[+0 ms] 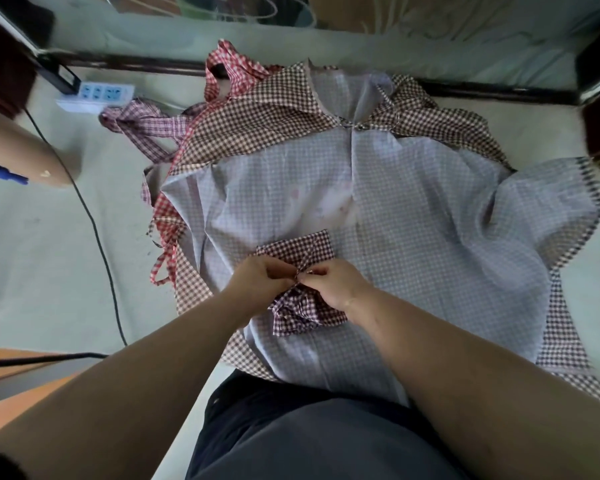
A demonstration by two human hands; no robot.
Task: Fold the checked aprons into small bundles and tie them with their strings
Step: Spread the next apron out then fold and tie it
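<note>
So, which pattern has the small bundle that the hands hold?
The bundle has dark maroon-and-white checks; the head view shows it best.

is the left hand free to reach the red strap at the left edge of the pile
Probably not yet: the left hand and the right hand both pinch the string on the dark checked bundle. Nothing covers the red strap, so once the left hand lets go, the way looks free.

Bare forearms (136,382); dark slate-grey garment (319,441) covering torso and lap.
</note>
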